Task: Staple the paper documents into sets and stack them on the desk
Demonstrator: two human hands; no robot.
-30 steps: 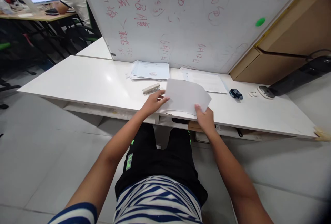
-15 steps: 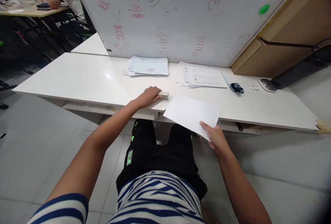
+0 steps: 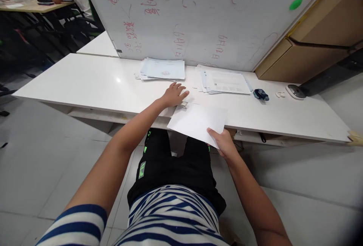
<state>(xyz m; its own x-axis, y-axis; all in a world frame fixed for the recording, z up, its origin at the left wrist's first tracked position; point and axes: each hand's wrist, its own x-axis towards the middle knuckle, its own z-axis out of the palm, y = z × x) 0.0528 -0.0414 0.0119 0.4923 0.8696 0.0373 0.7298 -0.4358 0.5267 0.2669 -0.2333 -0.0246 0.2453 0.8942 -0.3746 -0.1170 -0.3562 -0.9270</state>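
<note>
The left hand (image 3: 174, 95) spreads its fingers wide over the stapler (image 3: 184, 105); I can't tell if it presses. The right hand (image 3: 224, 142) pinches the white paper (image 3: 195, 119), which pokes past the desk's (image 3: 85, 83) front edge. The desk stretches far left.

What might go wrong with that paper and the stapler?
First, the paper might slip or bend: only the right hand grips it, and its near corner sticks out past the front edge of the table. Second, a finger of the left hand might get pinched, because that hand is right over the stapler.
</note>
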